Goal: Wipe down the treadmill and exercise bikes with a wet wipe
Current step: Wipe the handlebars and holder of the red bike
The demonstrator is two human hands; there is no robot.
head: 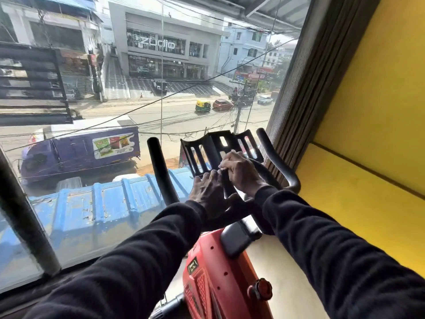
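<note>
At the bottom centre stands the red exercise bike (213, 272). At mid-frame the left hand (208, 192) lies with straight fingers on its black handlebar (161, 169), while the right hand (241, 171) curls around a small white wipe (222, 168) just beside the slotted black tray (218, 150). Beyond, the window (115, 88) fills the upper left.

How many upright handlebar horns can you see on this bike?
2. The left horn rises left of the black slotted holder; the right horn rises right of it, near the curtain. Both hands cover the centre bar, possibly hiding more.
</note>
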